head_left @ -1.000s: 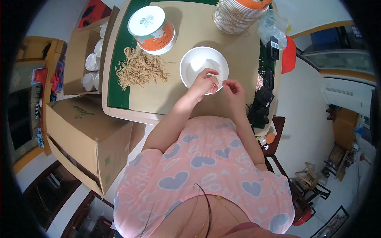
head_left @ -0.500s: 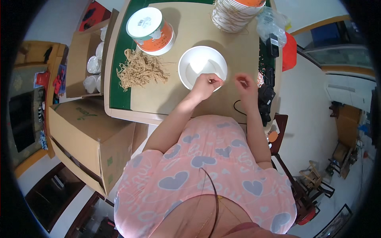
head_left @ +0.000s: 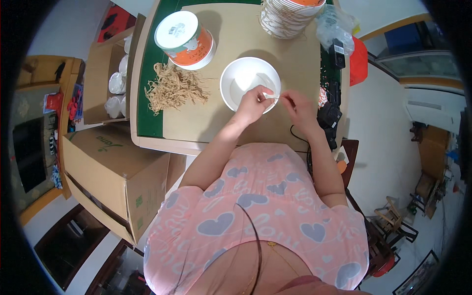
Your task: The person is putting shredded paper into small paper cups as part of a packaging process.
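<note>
A round white tub [head_left: 239,73] stands on the brown sheet, its hollow inside facing up. Over its near right rim, my left hand [head_left: 251,104] is closed in a pinch, with a small whitish bit at the fingertips too small to name. Just right of the rim, my right hand [head_left: 301,110] has its fingers drawn together, slightly blurred, with the fingertips close to those of the left. Whatever lies between them cannot be made out. Left of the tub lies a tangled pile of tan paper cord [head_left: 176,89].
Behind the cord stands an orange and green tub [head_left: 189,42] with a white top. A stack of cord-wrapped tubs [head_left: 285,19] rises at the back right. Black devices [head_left: 330,110] and a clear plastic bag [head_left: 334,29] line the right edge. Cardboard boxes [head_left: 118,167] stand at left.
My right hand has moved left, bringing its fingertips up to those of my left hand. The left hand stays at the tub's rim, its fingers slightly shifted.
</note>
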Motion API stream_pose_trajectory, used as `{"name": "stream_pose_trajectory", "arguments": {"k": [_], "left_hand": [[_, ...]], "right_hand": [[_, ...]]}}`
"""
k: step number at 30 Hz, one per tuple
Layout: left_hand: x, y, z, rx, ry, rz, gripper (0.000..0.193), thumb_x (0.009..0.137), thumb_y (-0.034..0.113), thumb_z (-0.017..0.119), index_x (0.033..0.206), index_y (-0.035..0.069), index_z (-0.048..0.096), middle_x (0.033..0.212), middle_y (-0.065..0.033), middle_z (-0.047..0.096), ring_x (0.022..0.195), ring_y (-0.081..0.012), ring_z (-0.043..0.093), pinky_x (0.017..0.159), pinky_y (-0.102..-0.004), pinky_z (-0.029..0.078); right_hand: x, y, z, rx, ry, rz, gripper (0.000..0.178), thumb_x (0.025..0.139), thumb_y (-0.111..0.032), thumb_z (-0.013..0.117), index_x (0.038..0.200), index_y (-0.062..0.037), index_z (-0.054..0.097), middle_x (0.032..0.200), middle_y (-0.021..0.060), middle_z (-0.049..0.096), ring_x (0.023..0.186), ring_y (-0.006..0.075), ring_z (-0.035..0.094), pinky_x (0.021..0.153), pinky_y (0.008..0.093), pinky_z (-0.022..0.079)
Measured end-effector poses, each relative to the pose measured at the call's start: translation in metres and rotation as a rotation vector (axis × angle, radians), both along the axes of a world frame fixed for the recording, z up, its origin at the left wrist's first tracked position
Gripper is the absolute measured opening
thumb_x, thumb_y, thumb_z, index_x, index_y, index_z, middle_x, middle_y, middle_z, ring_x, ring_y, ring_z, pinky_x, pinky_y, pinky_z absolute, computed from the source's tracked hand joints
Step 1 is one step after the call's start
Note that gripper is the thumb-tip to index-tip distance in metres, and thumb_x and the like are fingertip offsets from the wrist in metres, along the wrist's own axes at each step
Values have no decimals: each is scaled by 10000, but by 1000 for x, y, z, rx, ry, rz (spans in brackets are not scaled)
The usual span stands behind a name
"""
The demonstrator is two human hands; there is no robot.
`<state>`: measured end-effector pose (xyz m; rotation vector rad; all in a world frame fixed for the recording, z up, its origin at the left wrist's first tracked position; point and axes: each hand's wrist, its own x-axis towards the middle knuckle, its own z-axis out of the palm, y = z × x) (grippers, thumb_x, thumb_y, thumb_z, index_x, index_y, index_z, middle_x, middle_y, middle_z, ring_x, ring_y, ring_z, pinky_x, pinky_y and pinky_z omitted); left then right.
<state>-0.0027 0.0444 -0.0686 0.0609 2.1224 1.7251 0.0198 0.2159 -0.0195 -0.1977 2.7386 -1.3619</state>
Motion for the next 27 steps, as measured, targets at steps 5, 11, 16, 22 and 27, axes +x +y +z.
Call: {"name": "stream_pose_trajectory", "arguments": {"k": [5, 11, 16, 22, 27], "left_hand": [[-7, -4, 5, -105, -41, -70, 236, 783, 158, 704, 972, 34, 634, 649, -55, 578, 606, -119, 524, 586, -279, 445], [-4, 3, 4, 60, 13, -121, 65, 827, 75, 661, 857, 18, 653, 685, 24, 577, 649, -34, 474, 587, -210, 402], [-6, 3, 10, 10, 30, -110, 54, 824, 65, 663, 817, 12, 656, 685, 19, 605, 649, -35, 494, 600, -214, 419], [-6, 3, 5, 17, 23, -101, 64, 822, 67, 667, 813, 5, 654, 680, 15, 598, 646, -40, 490, 595, -221, 422], [-6, 3, 6, 4, 15, -110, 98, 803, 97, 682, 821, 4, 663, 678, -73, 641, 621, -105, 552, 605, -275, 458]], "right_hand": [[1, 2, -8, -30, -99, -20, 130, 825, -126, 607, 886, -16, 575, 754, 120, 583, 667, 241, 574, 634, 329, 459], [3, -3, -13, -197, -116, -162, 131, 822, -124, 621, 907, -26, 602, 740, 84, 578, 648, 182, 560, 641, 302, 465], [-2, 3, 1, -175, 79, -78, 136, 823, -63, 605, 957, -37, 608, 799, 82, 584, 699, 179, 573, 668, 300, 476], [-7, 7, 5, -47, 39, 63, 216, 820, -23, 608, 1033, -61, 600, 878, 61, 602, 784, 161, 583, 714, 279, 476], [-11, 12, 9, 58, 218, 199, 100, 810, -48, 621, 907, -36, 602, 834, 95, 565, 767, 254, 578, 659, 320, 463]]}}
